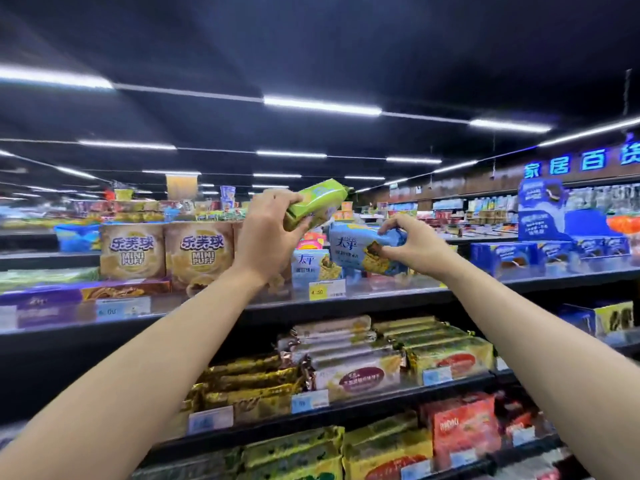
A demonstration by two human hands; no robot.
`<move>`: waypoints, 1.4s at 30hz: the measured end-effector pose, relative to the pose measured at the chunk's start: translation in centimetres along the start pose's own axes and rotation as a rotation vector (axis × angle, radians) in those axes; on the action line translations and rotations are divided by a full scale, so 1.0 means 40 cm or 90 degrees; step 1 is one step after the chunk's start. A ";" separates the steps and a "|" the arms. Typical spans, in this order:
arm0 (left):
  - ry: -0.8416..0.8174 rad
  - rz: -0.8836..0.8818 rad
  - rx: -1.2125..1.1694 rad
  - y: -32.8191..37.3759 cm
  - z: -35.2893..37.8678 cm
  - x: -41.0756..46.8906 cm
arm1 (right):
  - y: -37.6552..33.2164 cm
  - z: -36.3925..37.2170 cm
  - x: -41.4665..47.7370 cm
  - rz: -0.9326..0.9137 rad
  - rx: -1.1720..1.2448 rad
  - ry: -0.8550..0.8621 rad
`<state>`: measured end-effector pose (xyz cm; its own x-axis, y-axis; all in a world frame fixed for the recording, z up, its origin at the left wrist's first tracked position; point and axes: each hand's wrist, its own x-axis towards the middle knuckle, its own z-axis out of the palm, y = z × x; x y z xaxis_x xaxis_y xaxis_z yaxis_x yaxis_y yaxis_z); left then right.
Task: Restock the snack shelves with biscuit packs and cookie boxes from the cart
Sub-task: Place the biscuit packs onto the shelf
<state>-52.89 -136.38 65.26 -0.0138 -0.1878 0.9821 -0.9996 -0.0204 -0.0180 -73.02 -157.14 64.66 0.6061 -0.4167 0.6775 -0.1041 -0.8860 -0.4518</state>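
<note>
Aloft, left hand point(266, 233) around green pack point(318, 199)

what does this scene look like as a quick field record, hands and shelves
left grip: holds a green plastic-wrapped biscuit pack, raised and tilted
right grip: pinches a light blue plastic-wrapped cracker pack over the top shelf
top shelf: tan cardboard Mini Puff boxes at left, yellow paper price tag on the front edge
lower shelves: rows of stacked wrapped biscuit packs
</note>
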 end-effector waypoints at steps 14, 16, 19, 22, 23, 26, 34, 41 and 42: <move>-0.003 -0.095 0.158 0.045 -0.051 -0.016 | 0.057 0.166 0.182 -0.128 -0.041 -0.191; -0.013 -0.097 0.170 0.054 -0.052 -0.023 | 0.056 0.172 0.194 -0.141 -0.054 -0.197; -0.017 -0.101 0.180 0.063 -0.055 -0.032 | 0.057 0.179 0.207 -0.143 -0.020 -0.194; -0.024 -0.116 0.189 0.069 -0.059 -0.031 | 0.078 0.195 0.210 -0.134 -0.032 -0.183; -0.028 -0.125 0.190 0.070 -0.059 -0.030 | 0.084 0.201 0.208 -0.136 -0.044 -0.172; -0.036 -0.165 0.177 0.073 -0.052 -0.029 | 0.098 0.214 0.201 -0.163 -0.154 -0.152; -0.048 -0.255 0.069 0.073 0.017 -0.003 | 0.101 0.138 0.206 -0.181 -0.057 -0.042; -0.088 -0.252 -0.010 0.123 0.172 0.036 | 0.113 -0.016 0.177 -0.238 0.039 -0.022; -0.089 -0.248 -0.029 0.136 0.199 0.042 | 0.116 -0.033 0.172 -0.273 -0.013 -0.023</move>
<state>-58.18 -144.63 65.33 0.3665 -0.3068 0.8784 -0.9292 -0.0730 0.3622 -70.38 -164.40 68.00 0.6245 -0.0033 0.7810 0.1481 -0.9814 -0.1226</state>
